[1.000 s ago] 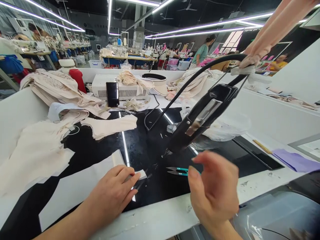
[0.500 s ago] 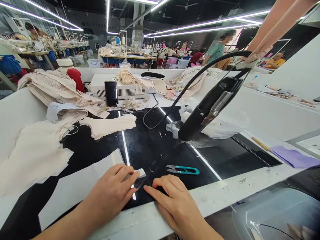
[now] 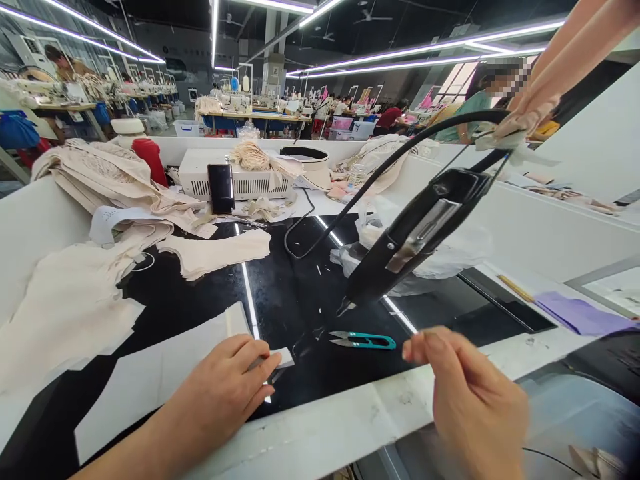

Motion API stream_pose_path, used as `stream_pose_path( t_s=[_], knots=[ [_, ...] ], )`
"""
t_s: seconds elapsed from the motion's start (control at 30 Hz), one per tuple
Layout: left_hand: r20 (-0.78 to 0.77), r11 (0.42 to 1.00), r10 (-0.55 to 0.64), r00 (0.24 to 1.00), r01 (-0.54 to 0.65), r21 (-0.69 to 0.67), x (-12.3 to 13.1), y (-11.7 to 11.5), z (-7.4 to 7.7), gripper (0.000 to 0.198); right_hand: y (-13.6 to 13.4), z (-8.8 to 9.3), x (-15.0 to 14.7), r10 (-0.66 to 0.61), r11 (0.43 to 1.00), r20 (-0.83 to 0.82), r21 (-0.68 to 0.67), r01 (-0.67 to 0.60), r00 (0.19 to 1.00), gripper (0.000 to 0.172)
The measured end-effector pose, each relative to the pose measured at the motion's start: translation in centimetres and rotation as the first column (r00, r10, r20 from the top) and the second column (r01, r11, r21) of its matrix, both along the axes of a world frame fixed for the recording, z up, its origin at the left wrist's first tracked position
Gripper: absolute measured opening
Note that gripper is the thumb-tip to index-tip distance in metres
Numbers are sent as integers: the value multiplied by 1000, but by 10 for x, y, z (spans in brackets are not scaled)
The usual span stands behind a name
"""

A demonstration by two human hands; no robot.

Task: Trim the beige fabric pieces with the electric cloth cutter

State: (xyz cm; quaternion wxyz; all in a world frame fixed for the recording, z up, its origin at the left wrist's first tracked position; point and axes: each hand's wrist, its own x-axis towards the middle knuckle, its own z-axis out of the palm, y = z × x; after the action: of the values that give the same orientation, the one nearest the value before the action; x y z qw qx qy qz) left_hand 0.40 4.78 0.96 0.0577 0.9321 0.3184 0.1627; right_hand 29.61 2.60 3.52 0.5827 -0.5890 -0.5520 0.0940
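My left hand (image 3: 227, 387) rests at the table's near edge, its fingers closed on a small white piece (image 3: 286, 358) whose end sticks out past the fingertips. Under and beside that hand lies a large white sheet (image 3: 145, 373). My right hand (image 3: 473, 393) is raised over the front edge at the right, thumb and fingers pinched; anything between them is too small to make out. Teal thread snips (image 3: 367, 341) lie on the black surface between my hands. Above them hangs a black corded tool (image 3: 415, 233) with a pointed tip, tilted down to the left.
Pale strips (image 3: 555, 87) hold the tool from the upper right. Cream fabric pieces (image 3: 65, 300) pile up at the left, others (image 3: 215, 253) farther back. A phone (image 3: 221, 189) leans against a white box (image 3: 200, 167). A plastic bag (image 3: 445, 257) and purple cloth (image 3: 580, 313) lie right.
My right hand has moved right and up, away from my left hand, and is now pinched. My left hand stays nearly in place. The hanging tool has swung slightly left and down.
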Motion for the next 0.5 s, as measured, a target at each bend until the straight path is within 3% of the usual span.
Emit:
stream_pose_path(
  t_s=[0.03,0.07,0.17,0.27,0.3,0.4,0.5],
  knots=[
    [-15,1000,-20,1000,20,-2,0,-1,1,35,7,3,0,-8,1000,-39,7,8,999,18],
    [-25,999,-41,999,41,-5,0,-1,3,34,15,7,-2,41,998,-92,48,-36,995,18],
    [-41,997,-73,996,73,-18,0,-4,5,33,39,23,-13,272,956,-152,159,-248,950,65],
    [-47,997,-82,996,82,-4,-1,-4,3,35,57,41,-31,439,895,-172,175,-411,882,84],
    [-45,997,-81,996,81,10,-1,-4,2,36,62,46,-38,487,870,-188,185,-457,853,81],
    [-26,996,-74,997,75,52,-2,-3,0,36,71,57,-57,591,805,-224,225,-549,775,50],
    [-10,995,-74,997,74,73,-1,-3,0,34,73,60,-71,626,778,-250,269,-567,739,32]
  ],
)
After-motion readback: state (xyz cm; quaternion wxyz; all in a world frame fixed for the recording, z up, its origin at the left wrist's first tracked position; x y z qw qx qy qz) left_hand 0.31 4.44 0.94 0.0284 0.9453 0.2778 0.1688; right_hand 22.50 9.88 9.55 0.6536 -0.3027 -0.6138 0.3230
